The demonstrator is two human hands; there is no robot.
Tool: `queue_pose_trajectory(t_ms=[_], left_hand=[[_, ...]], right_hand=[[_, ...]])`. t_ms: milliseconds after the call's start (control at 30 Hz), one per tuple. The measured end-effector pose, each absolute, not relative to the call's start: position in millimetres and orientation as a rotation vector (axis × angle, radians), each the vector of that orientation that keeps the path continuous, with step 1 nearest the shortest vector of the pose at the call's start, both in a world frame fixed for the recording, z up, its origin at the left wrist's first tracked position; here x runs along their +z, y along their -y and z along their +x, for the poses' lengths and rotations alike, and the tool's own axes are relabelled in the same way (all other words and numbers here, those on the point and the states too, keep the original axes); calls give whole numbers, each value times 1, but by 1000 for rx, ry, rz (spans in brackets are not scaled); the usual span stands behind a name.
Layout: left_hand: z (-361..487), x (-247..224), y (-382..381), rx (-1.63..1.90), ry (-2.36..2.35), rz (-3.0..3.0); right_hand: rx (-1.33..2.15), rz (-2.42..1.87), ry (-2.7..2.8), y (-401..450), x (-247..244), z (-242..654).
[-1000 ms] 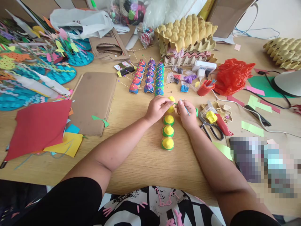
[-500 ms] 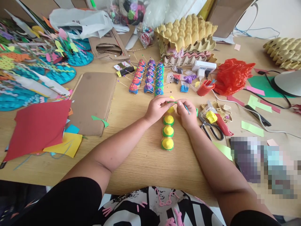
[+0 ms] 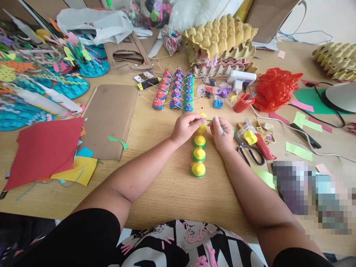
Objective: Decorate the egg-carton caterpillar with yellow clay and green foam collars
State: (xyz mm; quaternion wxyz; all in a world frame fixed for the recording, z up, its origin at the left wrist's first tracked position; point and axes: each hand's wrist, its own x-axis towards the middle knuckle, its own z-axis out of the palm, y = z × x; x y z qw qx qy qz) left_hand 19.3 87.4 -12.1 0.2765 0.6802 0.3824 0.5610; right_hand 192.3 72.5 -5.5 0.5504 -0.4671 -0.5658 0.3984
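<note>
A thin green strand (image 3: 209,120) stretches between my two hands above the table. My left hand (image 3: 188,128) pinches one end of it between thumb and fingertips. The other end meets the closed fingers of my right hand (image 3: 223,136), where a thin blue stick (image 3: 223,130) also pokes out. Below and between the hands runs a row of yellow domes with green rims (image 3: 198,154), its far end partly covered by my left fingers. Beyond it stand rows of decorated egg-carton caterpillars in red, purple (image 3: 176,92) and blue-green, with pins sticking out.
Scissors (image 3: 251,152), a yellow clay lump (image 3: 250,138) and a red cup (image 3: 244,103) are on the right. Egg trays (image 3: 219,39) are stacked behind. Cardboard (image 3: 109,118), red paper (image 3: 46,148) and blue woven crafts (image 3: 71,87) occupy the left.
My hands have drawn slightly apart, and more of the green strand shows between them. The row of yellow domes has stayed in place.
</note>
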Motion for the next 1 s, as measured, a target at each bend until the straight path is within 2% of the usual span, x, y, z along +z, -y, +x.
queue_pose_trajectory(t_ms=[633,1000], left_hand=[[21,-16,-90,1480,-1003,1813],[17,-8,-88,1487,-1047,1969]], right_hand=[[1050,-1050,1338,-70,-1,192],[960,-1079,1390,-68,-2,192]])
